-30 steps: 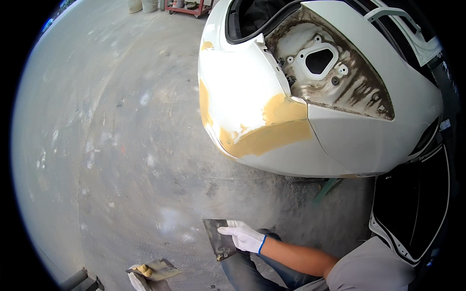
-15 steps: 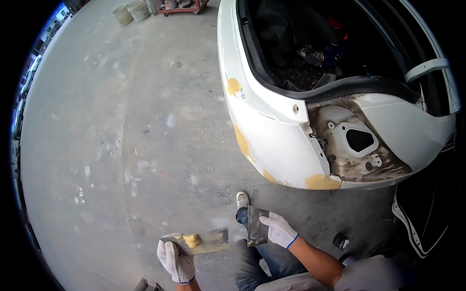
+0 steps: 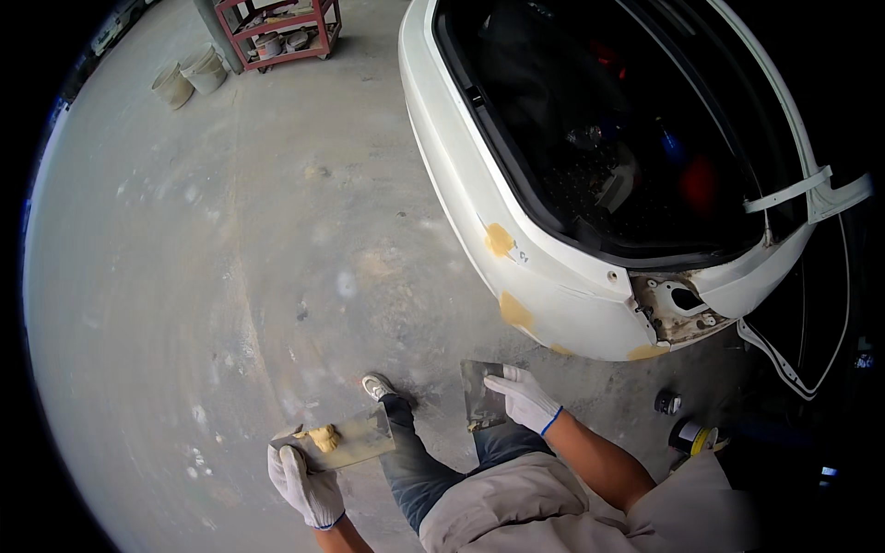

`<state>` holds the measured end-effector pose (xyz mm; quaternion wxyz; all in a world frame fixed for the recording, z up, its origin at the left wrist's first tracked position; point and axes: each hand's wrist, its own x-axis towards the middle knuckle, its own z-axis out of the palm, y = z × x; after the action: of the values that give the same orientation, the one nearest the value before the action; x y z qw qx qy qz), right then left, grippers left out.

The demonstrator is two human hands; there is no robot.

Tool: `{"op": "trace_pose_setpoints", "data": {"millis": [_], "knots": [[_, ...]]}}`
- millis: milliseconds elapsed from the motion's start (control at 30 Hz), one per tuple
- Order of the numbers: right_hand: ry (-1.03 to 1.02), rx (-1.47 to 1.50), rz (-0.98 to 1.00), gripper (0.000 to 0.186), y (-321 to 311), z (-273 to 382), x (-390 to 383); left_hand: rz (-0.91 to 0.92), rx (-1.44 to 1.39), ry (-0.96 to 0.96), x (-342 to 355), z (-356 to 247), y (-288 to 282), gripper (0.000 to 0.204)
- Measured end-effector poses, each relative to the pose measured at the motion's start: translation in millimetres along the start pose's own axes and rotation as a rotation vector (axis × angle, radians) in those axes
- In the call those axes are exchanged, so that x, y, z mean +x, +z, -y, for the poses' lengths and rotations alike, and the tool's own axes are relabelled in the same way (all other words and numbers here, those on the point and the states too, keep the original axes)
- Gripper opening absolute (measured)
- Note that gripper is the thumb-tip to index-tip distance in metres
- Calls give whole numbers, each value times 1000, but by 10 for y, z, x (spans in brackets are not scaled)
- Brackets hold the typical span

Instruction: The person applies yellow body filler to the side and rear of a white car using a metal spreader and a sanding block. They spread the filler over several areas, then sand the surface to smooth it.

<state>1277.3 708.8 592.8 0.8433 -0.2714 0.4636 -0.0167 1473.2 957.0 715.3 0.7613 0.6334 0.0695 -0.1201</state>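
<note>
My left hand (image 3: 306,487), in a white knit glove, is closed on one end of a flat metal spreader plate (image 3: 369,439). A lump of yellow body filler (image 3: 323,437) sits on that plate, close to my thumb. Gloved the same way, my right hand (image 3: 523,398) grips a dark, squarish filler spreader (image 3: 481,396) by its right edge, with a little filler at its lower edge. Beyond my hands stands a white car body (image 3: 553,276) with its rear open. Yellow filler patches (image 3: 516,311) mark its corner and lower edge.
A red cart (image 3: 277,37) with cans stands at the far left, beside two pale buckets (image 3: 203,71). A dark round can (image 3: 667,403) and a yellow-banded tin (image 3: 691,436) rest on the floor at right. A loose white strip (image 3: 784,369) hangs near the car.
The view has shifted, bringing more of the cart, buckets and my legs into sight. Both hands keep hold of their plates, and the left one appears lower and further left.
</note>
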Motion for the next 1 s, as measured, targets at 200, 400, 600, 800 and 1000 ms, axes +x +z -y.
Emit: {"op": "trace_pose_setpoints", "data": {"millis": [200, 400, 600, 800, 1000], "knots": [[-178, 70, -153, 18, 720, -121, 438, 320, 257, -21, 1333, -434, 415, 29], [-453, 71, -451, 21, 1095, -77, 551, 679, 379, -192, 2241, -498, 1396, 28], [-929, -645, -1017, 26, 1859, 626, 618, 966, 609, -176, 2850, -196, 2204, 30], [-942, -1058, -1224, 27, 2639, 1326, 823, 1308, 636, -273, 3043, -2, 3001, 31], [-774, -1002, -1409, 28, 2850, 1332, 1663, 1517, 610, -360, 3376, 685, 3370, 30]]}}
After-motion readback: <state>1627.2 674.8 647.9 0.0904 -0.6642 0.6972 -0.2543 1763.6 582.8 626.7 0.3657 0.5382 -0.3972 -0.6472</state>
